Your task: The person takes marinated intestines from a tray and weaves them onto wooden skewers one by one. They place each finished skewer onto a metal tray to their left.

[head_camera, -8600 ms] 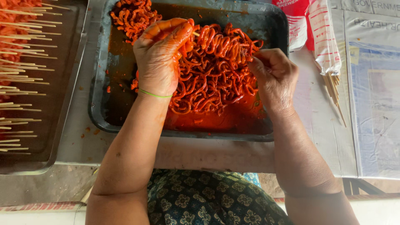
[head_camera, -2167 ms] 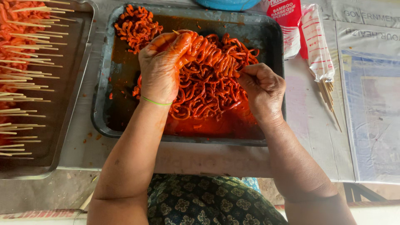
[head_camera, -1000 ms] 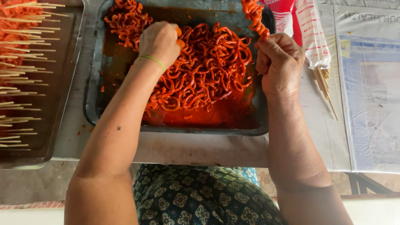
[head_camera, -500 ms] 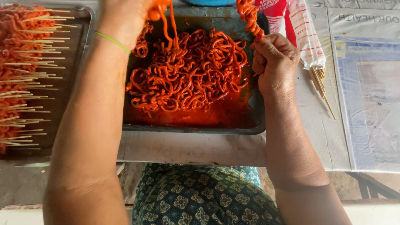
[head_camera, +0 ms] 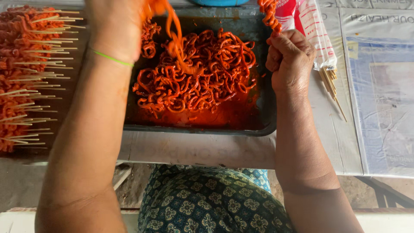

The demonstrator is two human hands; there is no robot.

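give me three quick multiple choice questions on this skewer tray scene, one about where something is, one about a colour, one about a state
1. Where do the finished skewers lie?
A. on a tray at the left
B. inside the dark pan
C. on the person's lap

2. What colour is the band on the left wrist?
A. blue
B. green
C. black

3. What is the right hand doing?
A. lying flat and open
B. closed around a loaded skewer
C. gripping the pan rim

Answers:
1. A, the skewers are piled left of the dark pan.
2. B, a thin green loop shows on the wrist.
3. B, its fingers curl shut below a skewer of orange-red strips.
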